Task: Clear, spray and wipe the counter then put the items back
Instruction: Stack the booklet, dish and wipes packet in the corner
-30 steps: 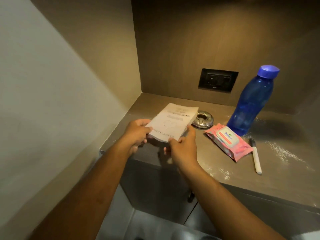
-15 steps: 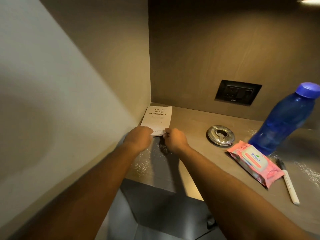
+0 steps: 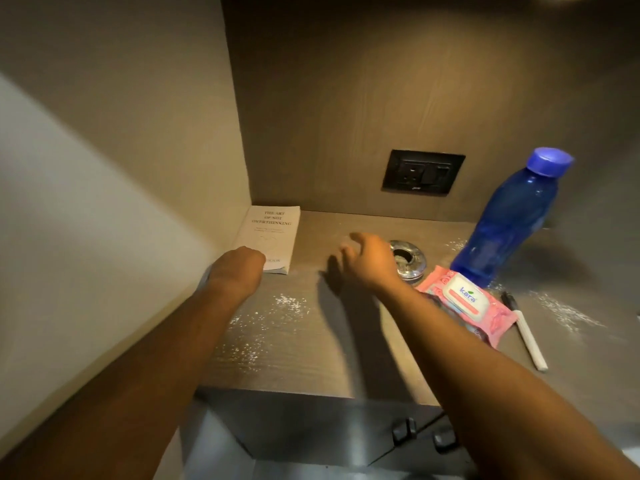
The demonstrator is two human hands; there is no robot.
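Observation:
A white paperback book (image 3: 273, 233) lies flat in the back left corner of the brown counter (image 3: 311, 341), against the side wall. My left hand (image 3: 239, 268) rests on its near edge with the fingers curled over it. My right hand (image 3: 367, 261) hovers above the counter with fingers spread and holds nothing; it is between the book and a round metal ashtray (image 3: 407, 258). A pink pack of wet wipes (image 3: 467, 303), a blue water bottle (image 3: 509, 220) and a white pen (image 3: 526, 334) stand to the right. White powder is scattered on the counter.
A black wall socket (image 3: 422, 172) sits in the back wall above the ashtray. Walls close the counter at the left and the back. Cabinet doors with dark handles (image 3: 403, 431) are below the front edge.
The book went from both hands at the counter's front edge to lying in the back left corner. My right hand let go and moved right toward the ashtray; my left hand stays on the book.

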